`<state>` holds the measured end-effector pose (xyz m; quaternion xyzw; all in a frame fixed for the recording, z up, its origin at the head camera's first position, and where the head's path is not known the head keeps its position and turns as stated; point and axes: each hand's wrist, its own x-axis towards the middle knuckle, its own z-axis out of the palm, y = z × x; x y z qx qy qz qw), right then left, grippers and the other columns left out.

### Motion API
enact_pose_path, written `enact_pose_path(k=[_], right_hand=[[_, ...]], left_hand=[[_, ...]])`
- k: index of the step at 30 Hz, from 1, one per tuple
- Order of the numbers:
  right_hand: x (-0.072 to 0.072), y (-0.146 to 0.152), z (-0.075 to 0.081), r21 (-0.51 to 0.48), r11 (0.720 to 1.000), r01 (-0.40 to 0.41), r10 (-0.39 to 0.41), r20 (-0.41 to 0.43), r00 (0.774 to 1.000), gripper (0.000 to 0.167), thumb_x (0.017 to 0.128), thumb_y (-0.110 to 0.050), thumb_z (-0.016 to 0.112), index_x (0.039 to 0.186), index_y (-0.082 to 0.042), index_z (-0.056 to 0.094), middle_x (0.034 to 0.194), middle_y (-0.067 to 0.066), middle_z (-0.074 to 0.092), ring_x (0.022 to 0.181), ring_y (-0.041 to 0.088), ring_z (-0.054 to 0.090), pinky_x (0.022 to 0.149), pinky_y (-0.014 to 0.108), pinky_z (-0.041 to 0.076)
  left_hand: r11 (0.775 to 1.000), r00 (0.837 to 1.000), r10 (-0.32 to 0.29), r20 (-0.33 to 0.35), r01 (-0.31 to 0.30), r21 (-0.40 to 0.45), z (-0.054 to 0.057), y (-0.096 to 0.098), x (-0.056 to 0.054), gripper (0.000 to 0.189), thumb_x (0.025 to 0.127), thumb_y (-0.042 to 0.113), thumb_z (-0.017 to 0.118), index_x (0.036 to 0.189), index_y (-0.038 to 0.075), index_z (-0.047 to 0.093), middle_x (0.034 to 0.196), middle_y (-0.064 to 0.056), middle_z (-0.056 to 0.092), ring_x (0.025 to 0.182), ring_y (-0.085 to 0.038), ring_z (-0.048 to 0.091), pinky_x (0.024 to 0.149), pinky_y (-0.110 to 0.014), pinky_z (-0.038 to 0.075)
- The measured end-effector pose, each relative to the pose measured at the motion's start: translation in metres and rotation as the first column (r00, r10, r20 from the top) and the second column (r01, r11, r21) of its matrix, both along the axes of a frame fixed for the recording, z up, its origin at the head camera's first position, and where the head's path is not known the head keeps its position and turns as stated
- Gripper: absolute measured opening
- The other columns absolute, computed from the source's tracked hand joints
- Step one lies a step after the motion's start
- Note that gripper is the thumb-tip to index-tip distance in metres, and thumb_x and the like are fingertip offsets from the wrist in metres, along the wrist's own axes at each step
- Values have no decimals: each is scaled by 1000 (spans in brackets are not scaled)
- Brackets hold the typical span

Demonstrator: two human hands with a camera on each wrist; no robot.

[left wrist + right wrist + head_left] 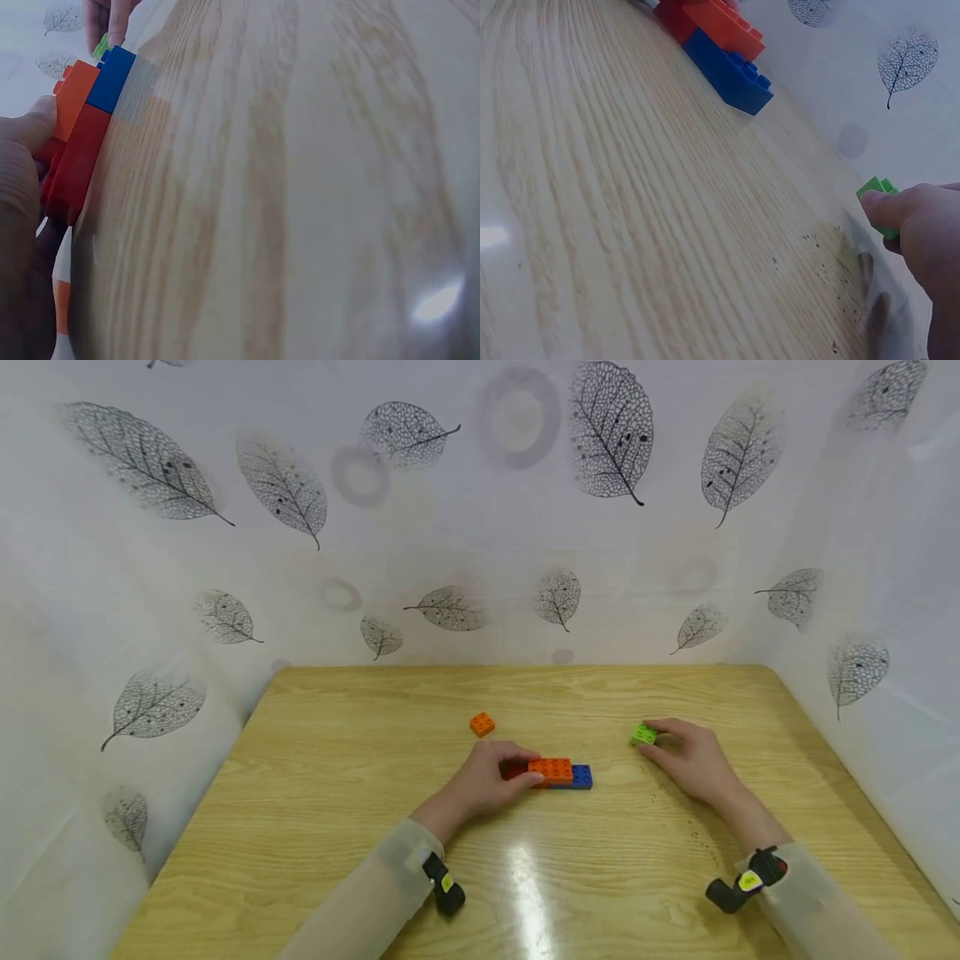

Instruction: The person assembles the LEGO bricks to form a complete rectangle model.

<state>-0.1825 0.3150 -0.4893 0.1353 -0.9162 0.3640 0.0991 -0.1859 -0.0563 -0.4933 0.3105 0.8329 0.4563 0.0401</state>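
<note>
My left hand [480, 781] grips an orange brick [551, 768] between thumb and fingers. This brick sits on top of a blue brick [582, 777] and a red brick [79, 161], which lie end to end on the table and show their sides in the left wrist view. The blue brick's right end sticks out with bare studs. To the right, my right hand [693, 764] pinches a small lime green brick [643, 734] by its edges, apart from the joined bricks. The thumb covers part of it in the right wrist view. Whether it touches the table, I cannot tell.
A small orange brick [482, 724] lies alone on the wooden table [360, 727], beyond my left hand. Dark specks mark the tabletop near my right hand. A pale cloth [480, 543] with a leaf print hangs behind the table and along its sides.
</note>
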Motion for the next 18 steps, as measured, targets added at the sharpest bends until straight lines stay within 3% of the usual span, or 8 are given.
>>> enact_pose_path(k=[18], right_hand=[[16, -43, 18, -60, 991, -121, 125, 68, 990, 39, 96, -14, 81, 133, -5, 71, 131, 13, 71, 128, 39, 61, 111, 64, 42]], left_hand=[[999, 1000, -14, 1, 14, 30, -1, 0, -2, 31, 99, 33, 78, 123, 14, 79, 115, 6, 76, 105, -7, 67, 94, -30, 55]])
